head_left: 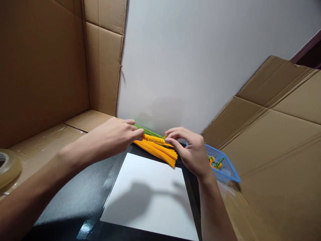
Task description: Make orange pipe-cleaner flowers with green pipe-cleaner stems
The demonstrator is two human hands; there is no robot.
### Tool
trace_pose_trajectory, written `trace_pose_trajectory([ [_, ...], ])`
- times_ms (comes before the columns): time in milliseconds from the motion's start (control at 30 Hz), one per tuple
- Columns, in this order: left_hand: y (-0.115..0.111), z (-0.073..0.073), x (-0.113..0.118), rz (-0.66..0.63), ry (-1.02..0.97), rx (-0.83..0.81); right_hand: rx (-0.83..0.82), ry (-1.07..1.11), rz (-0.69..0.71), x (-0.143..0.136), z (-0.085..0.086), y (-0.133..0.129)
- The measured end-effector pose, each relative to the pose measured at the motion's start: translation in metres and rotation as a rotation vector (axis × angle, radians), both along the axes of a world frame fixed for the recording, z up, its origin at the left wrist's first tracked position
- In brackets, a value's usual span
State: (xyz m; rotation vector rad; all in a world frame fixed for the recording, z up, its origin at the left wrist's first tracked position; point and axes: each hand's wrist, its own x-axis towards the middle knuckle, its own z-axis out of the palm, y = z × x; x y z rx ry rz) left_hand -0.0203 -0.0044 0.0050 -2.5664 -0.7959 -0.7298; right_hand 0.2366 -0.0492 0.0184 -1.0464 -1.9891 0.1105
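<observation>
A coiled yellow-orange pipe cleaner (154, 139) is stretched level between my two hands. My left hand (124, 134) pinches its left end, back of the hand upward. At the other end, my right hand (192, 149) has thumb and index finger closed on the tip, with the remaining fingers curled. Just below the coil lies a bundle of straight yellow-orange pipe cleaners (160, 153), its left part hidden by my left hand. Green pipe cleaners (147, 131) lie behind the coil, against the wall side. A white sheet (165, 207) carries the shadows of my hands.
A blue plastic basket (229, 169) with yellow and green pipe-cleaner pieces (217, 163) stands at the right, partly behind my right arm. A roll of clear tape (12, 170) lies at the far left. Cardboard panels (105, 67) rise on both sides, with a pale wall (188, 60) behind.
</observation>
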Motion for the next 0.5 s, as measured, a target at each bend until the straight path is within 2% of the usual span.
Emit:
trace_pose_trajectory([
  [100, -0.004, 0.01, 0.001, -0.077, 0.085, 0.151, -0.401, 0.363, 0.094, 0.005, 0.001, 0.0],
  [167, -0.008, 0.015, 0.003, -0.079, 0.071, 0.284, -0.56, 0.503, 0.142, 0.008, 0.001, 0.001],
  [300, -0.01, 0.016, 0.006, -0.135, 0.013, 0.475, -0.776, 0.611, 0.251, 0.009, 0.005, -0.001],
  [500, -0.003, 0.008, 0.005, -0.185, -0.152, 0.613, -0.953, 0.792, 0.365, -0.002, 0.003, -0.002],
])
